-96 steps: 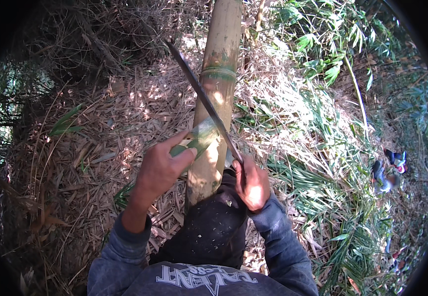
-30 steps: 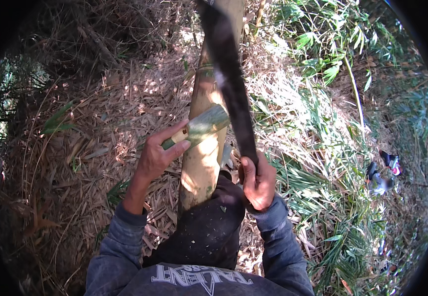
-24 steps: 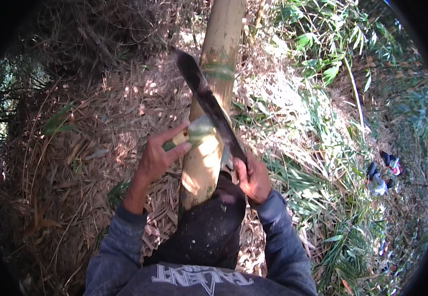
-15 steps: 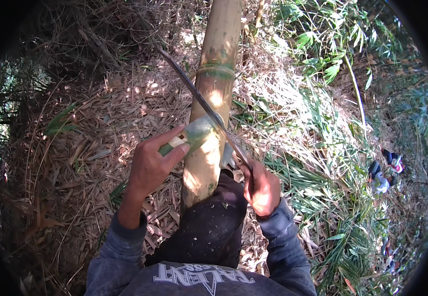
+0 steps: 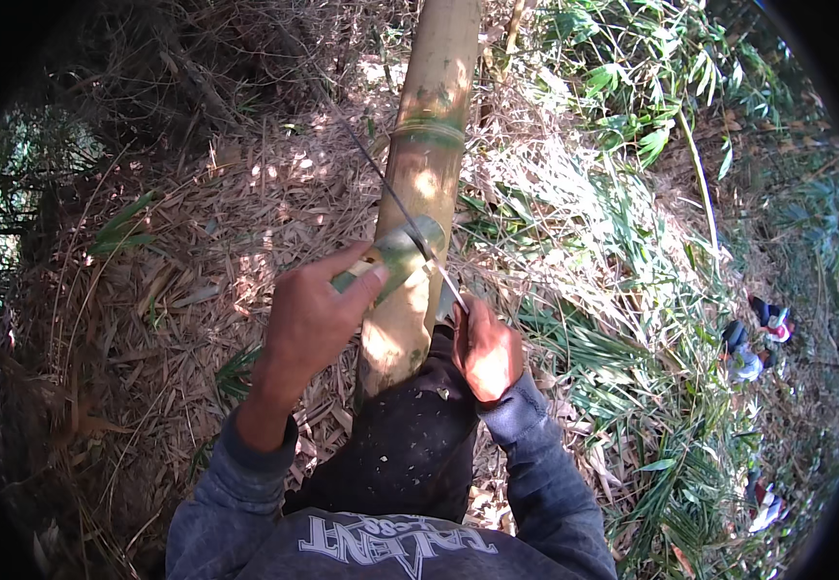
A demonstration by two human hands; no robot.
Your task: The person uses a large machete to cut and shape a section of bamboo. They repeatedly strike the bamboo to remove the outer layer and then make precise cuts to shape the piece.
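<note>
Drawn inward since the previous frame, the right hand had its grip closed round a machete, turned edge-on across a green bamboo piece over a thick pole. The left hand pinched that piece's left end; keeping it clear of the stroke seemed wise.

The left forearm and right forearm angle forward and inward, the left hand back-up with thumb and forefinger pinching, the right hand, slightly farther back, curled in a closed grip.
</note>
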